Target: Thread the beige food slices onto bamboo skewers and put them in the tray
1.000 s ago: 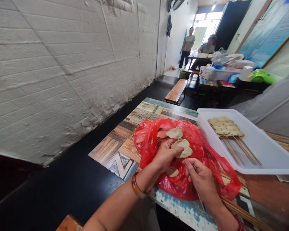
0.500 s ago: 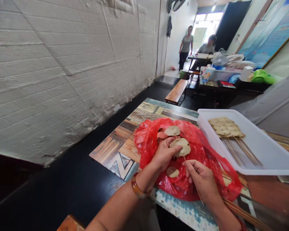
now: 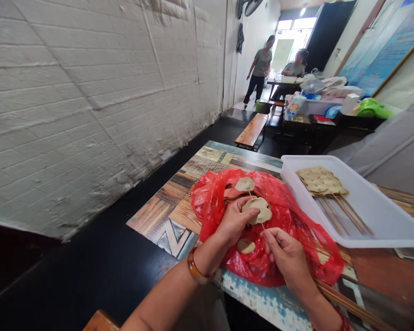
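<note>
Over an opened red plastic bag (image 3: 290,211), my left hand (image 3: 235,219) pinches pale, flat round food slices (image 3: 261,214) between thumb and fingers. A thin wooden skewer (image 3: 262,226) runs through them, and another slice (image 3: 244,184) sits farther up it. My right hand (image 3: 285,250) is closed on the skewer's lower part, just below the slices. One more round slice (image 3: 245,246) lies on the red plastic below my left hand. Pinkish slices (image 3: 232,192) show inside the bag behind my left hand.
A white tray (image 3: 376,202) at the right holds skewered slices (image 3: 321,180). Loose skewers (image 3: 345,301) lie beside my right forearm on the patterned table (image 3: 179,202). Beyond are a wooden bench (image 3: 252,130), a cluttered table, and two people, one standing (image 3: 260,64), one seated.
The standing person in the background has stepped to the left and leans. My hands keep nearly the same hold on the slices and skewer; the view has shifted slightly.
</note>
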`<state>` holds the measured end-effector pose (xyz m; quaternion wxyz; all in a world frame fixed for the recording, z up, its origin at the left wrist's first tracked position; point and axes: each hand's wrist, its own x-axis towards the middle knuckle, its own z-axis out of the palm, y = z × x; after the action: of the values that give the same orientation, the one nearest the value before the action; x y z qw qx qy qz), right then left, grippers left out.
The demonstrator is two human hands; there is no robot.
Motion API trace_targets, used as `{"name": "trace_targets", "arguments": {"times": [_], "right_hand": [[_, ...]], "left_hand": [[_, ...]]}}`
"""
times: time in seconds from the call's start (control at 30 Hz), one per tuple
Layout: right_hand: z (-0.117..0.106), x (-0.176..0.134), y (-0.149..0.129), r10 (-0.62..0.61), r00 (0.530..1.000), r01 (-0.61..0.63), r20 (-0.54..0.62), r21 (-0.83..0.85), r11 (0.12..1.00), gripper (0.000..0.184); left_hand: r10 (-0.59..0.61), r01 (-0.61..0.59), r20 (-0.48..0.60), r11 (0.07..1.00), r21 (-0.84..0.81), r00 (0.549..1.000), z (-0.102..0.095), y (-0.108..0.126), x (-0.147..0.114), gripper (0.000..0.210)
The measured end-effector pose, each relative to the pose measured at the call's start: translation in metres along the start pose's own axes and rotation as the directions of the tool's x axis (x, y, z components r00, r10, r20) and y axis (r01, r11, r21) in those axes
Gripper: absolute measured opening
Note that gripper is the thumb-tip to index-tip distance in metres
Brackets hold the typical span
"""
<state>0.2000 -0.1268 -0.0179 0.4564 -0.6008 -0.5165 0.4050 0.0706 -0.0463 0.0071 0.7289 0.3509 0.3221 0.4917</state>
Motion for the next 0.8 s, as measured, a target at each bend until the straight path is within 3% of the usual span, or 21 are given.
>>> {"name": "trace_targets", "arguments": {"times": [0.37,0.57,0.8], "right_hand": [[-0.003,-0.001,-0.001,-0.016,1.000,0.016,0.006,-0.035,0.999,0.033],[-0.005,-0.008,0.000,-0.060,0.997,0.069,0.054,-0.177,0.982,0.035],[-0.005,-0.010,0.002,-0.164,0.983,0.181,0.083,-0.293,0.939,0.036]], "left_hand": [[0.001,0.000,0.034,1.000,-0.022,0.999,0.000,0.003,-0.002,0.051],[0.091,-0.098,-0.041,0.974,-0.204,0.995,-0.008,0.020,0.002,0.040],[0.139,-0.173,-0.156,0.958,-0.227,0.978,-0.017,0.026,0.005,0.037]]}}
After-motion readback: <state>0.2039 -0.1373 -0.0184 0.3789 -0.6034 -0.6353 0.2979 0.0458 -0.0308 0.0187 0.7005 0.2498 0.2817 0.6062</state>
